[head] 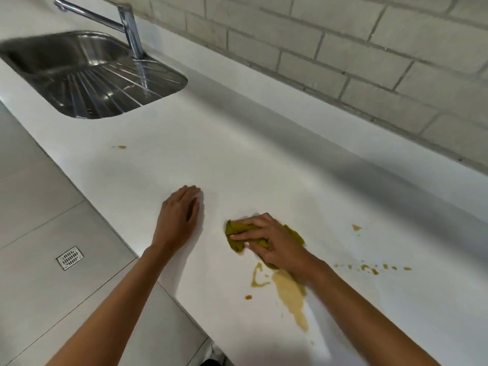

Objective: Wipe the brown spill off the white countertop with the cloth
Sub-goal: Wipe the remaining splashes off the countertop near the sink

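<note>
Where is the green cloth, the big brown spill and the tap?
cloth (235, 231): head view, on its bare left end beyond the fingers.
brown spill (290, 294): head view, middle of the widest smear.
tap (130, 30): head view, on its upright steel post.

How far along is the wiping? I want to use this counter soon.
Early days. The right hand presses the green cloth on the countertop. The left hand rests flat. The big brown smear, drops on the right and a spot near the sink remain.
</note>
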`<state>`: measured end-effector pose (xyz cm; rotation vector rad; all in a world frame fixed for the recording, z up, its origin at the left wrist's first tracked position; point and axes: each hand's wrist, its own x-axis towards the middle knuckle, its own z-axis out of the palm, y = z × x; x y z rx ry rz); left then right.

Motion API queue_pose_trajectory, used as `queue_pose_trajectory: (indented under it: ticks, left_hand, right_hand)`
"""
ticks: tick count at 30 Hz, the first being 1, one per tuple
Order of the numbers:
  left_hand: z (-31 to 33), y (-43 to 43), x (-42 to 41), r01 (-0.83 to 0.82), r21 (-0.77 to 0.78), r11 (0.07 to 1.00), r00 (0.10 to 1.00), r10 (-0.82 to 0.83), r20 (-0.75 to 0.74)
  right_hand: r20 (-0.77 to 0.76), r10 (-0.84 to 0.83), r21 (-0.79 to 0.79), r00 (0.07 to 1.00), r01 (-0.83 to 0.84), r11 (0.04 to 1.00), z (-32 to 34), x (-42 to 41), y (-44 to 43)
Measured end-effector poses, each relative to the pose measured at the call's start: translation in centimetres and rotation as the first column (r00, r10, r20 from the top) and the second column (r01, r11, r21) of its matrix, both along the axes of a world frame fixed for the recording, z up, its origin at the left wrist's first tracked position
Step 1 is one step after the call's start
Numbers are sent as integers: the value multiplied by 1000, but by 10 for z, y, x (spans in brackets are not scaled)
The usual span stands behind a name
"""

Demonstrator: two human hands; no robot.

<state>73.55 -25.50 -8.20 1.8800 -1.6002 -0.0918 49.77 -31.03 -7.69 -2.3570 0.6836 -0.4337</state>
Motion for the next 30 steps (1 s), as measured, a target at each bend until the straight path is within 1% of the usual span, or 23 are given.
queue_pose_trajectory:
  ticks: [1,4,6,8,10,12,14,16,18,20,21,24,27,28,30]
  left_hand:
    - [1,6,-1,-15,-12,1000,1000,15,-8]
    - [0,19,-5,-60,-14,998,998,59,-28]
    - [-1,23,-8,-66,-5,998,998,66,-15]
    - [-1,25,-11,-75,-4,997,997,75,6]
    - [-1,25,-13,-95,-7,995,995,95,15]
    - [-1,26,-13,-107,-4,994,994,107,18]
    - [-2,26,-13,-100,-8,995,994,100,33]
    - [-3,26,-14,-85,-5,996,995,85,52]
    - [-2,26,-14,-72,2,997,995,72,74]
    - [-2,25,-14,-66,9,998,994,65,84]
    - [-2,25,-14,-69,11,998,994,68,85]
    - [-4,24,-14,-78,12,997,994,77,80]
    - [-6,24,-12,-78,12,997,995,77,61]
    - [-6,25,-10,-80,17,997,995,79,56]
    - [-6,26,-10,-83,16,996,995,82,53]
  right_hand:
    - [14,-19,16,1000,19,1000,0,-11,-4]
    - [70,-206,97,976,199,975,2,-20,-19]
    - [72,-269,76,960,264,961,6,-4,-22]
    - [48,-240,48,969,238,970,8,15,-16]
    - [18,-152,41,988,151,988,9,22,-2]
    - [-5,-50,18,999,50,999,9,13,13]
    - [-12,0,16,1000,1,1000,7,-11,19]
    - [6,-56,58,998,56,997,6,-34,15]
    - [36,-183,113,982,178,978,9,-44,4]
    - [50,-270,121,962,262,957,14,-36,-6]
    - [46,-278,110,959,272,956,17,-28,-7]
    - [21,-202,85,979,200,976,17,-1,2]
    - [-23,-9,39,1000,10,999,14,1,21]
    - [-44,56,44,997,-54,998,15,-3,23]
    - [-78,130,94,988,-123,988,20,-17,20]
